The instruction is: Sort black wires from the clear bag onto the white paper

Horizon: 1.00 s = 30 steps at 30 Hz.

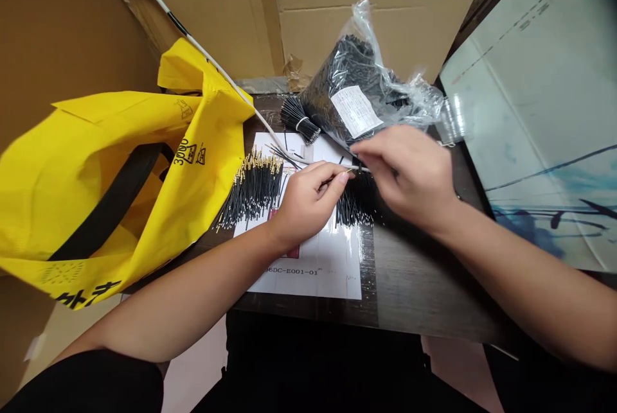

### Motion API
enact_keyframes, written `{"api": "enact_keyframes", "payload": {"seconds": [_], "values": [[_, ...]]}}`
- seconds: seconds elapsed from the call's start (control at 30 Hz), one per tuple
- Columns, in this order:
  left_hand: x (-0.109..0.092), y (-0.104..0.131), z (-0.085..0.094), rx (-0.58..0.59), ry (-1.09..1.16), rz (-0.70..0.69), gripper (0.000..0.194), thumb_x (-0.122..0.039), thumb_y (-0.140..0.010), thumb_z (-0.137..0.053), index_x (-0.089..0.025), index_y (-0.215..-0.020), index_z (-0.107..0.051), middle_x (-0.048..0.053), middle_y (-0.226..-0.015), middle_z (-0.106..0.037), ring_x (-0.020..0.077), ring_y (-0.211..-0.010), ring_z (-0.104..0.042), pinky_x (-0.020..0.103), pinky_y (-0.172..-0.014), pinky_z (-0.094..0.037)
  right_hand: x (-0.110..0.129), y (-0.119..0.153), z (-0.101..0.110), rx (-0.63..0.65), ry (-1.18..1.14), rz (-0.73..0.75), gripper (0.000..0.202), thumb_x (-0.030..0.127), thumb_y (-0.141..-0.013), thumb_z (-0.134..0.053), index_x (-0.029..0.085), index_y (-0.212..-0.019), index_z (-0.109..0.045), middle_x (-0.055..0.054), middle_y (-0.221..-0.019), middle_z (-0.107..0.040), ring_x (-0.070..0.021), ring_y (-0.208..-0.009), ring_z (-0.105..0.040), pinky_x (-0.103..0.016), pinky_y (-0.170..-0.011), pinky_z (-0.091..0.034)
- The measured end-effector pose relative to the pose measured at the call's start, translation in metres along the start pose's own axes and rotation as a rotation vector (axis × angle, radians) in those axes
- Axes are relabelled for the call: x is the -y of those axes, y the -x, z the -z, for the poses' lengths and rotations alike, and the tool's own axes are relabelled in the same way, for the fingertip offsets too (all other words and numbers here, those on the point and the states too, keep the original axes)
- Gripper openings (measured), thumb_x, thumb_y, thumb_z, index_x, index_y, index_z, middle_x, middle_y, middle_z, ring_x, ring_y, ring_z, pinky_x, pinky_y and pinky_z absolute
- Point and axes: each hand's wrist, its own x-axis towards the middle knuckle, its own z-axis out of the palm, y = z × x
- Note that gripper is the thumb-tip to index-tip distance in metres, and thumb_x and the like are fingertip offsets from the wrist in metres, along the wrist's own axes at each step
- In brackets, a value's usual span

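Left hand curled, palm down, fingertips pinching thin black wire. Right hand arched above, fingers closed on wire's far end, over white sheet.

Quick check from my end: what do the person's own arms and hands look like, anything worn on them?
Both forearms are bare from wrist to elbow. The left hand and right hand wear no gloves; no rings, watch or bands show. Black fabric sits at the lower left corner near the left upper arm, possibly a short sleeve.
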Motion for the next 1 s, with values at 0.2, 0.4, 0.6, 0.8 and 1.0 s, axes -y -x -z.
{"api": "enact_keyframes", "payload": {"seconds": [0.2, 0.4, 0.6, 0.8, 1.0], "values": [[0.0, 0.0, 0.0, 0.039, -0.015, -0.065, 0.02, -0.021, -0.098, -0.055, -0.02, -0.101, -0.075, 0.005, -0.092, -0.075, 0.0158, -0.086, -0.066, 0.03, -0.08, -0.051, 0.006, 0.035, -0.017, -0.029, -0.197, 0.02, 0.023, 0.016, -0.096, -0.059, 0.028, -0.113, -0.069, -0.003, -0.095, -0.076, -0.0185, -0.08, -0.067, -0.037, -0.076, -0.054], [0.003, 0.0, 0.0, 0.057, -0.094, -0.1, 0.021, -0.025, -0.099, -0.055, -0.019, -0.096, -0.074, 0.003, -0.078, -0.066, 0.0149, -0.074, -0.059, 0.029, -0.071, -0.047, 0.003, 0.034, -0.018, -0.04, -0.203, -0.028, 0.021, 0.017, -0.096, -0.058, 0.028, -0.11, -0.069, -0.004, -0.097, -0.076, -0.0199, -0.085, -0.069, -0.039, -0.079, -0.055], [0.005, 0.0, -0.001, 0.063, -0.142, -0.105, 0.02, -0.026, -0.098, -0.056, -0.017, -0.095, -0.074, 0.004, -0.077, -0.064, 0.015, -0.073, -0.057, 0.029, -0.069, -0.044, 0.0, 0.035, -0.021, -0.05, -0.263, -0.033, 0.019, 0.014, -0.096, -0.057, 0.025, -0.107, -0.069, -0.004, -0.094, -0.074, -0.0187, -0.085, -0.068, -0.037, -0.079, -0.055], [0.004, 0.0, 0.0, 0.068, -0.119, -0.104, 0.02, -0.027, -0.099, -0.056, -0.018, -0.095, -0.074, 0.003, -0.078, -0.066, 0.0152, -0.074, -0.059, 0.03, -0.071, -0.046, -0.003, 0.034, -0.02, -0.04, -0.281, -0.053, 0.02, 0.014, -0.096, -0.057, 0.026, -0.106, -0.068, -0.004, -0.094, -0.074, -0.019, -0.085, -0.068, -0.038, -0.079, -0.056], [0.004, 0.001, 0.0, 0.068, -0.101, -0.094, 0.02, -0.026, -0.099, -0.056, -0.017, -0.1, -0.075, 0.005, -0.086, -0.071, 0.0154, -0.08, -0.063, 0.03, -0.075, -0.048, -0.005, 0.033, -0.021, -0.044, -0.305, -0.012, 0.017, 0.01, -0.095, -0.057, 0.021, -0.103, -0.067, -0.005, -0.091, -0.071, -0.0164, -0.084, -0.066, -0.033, -0.08, -0.054]]}}
